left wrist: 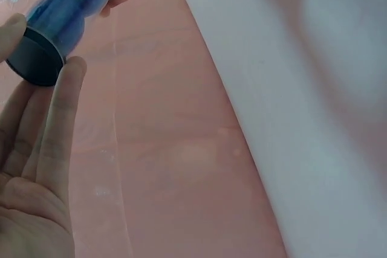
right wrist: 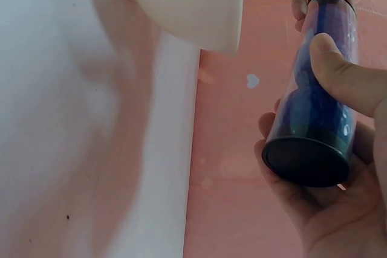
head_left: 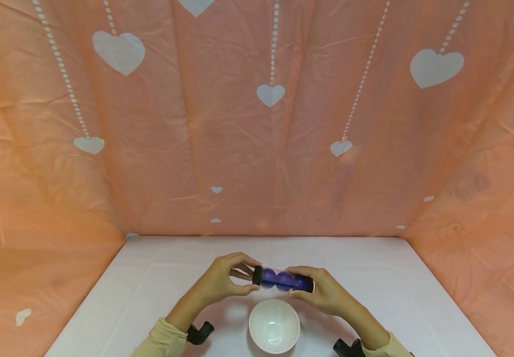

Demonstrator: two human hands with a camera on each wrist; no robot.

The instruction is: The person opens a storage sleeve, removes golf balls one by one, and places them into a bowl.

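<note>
A clear tube of blue-purple balls [head_left: 284, 280] with black end caps is held level above the table, between both hands. My left hand [head_left: 222, 278] pinches the black cap [left wrist: 37, 58] at the tube's left end between thumb and fingertips. Around the tube's right part curls my right hand [head_left: 321, 290]; in the right wrist view its thumb [right wrist: 338, 74] lies along the clear wall and the fingers pass behind. Both caps sit on the tube's ends. Just below the tube in the head view stands a white bowl [head_left: 274, 326], with no contents showing.
The white table [head_left: 158, 277] is bordered by orange sheets [head_left: 239, 163] printed with pale hearts at the back and both sides. Black wrist mounts [head_left: 200, 333] show at both cuffs, near the bowl's left and right.
</note>
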